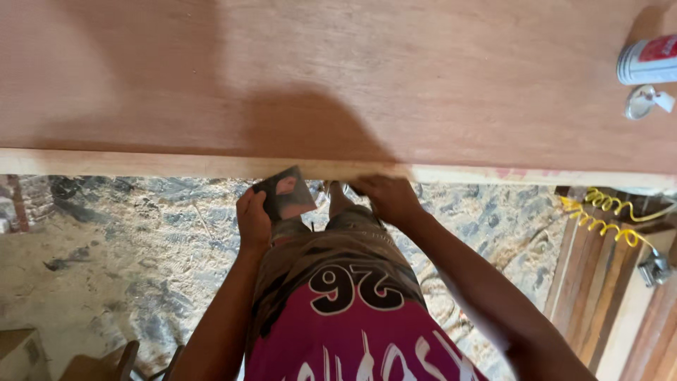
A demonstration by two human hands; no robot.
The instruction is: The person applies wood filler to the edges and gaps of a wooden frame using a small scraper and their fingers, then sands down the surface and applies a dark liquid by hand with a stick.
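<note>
Two hands at plywood panel point(338, 70) edge | left hand point(252, 220) fingers clamp scraper point(285, 194) | right hand point(388, 197) fingers curled on edge | sawdust floor point(106, 247)

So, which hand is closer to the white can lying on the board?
The right hand. It rests at the board's front edge near the middle, with the can far up to its right. The left hand holds a small dark scraper further left.
</note>
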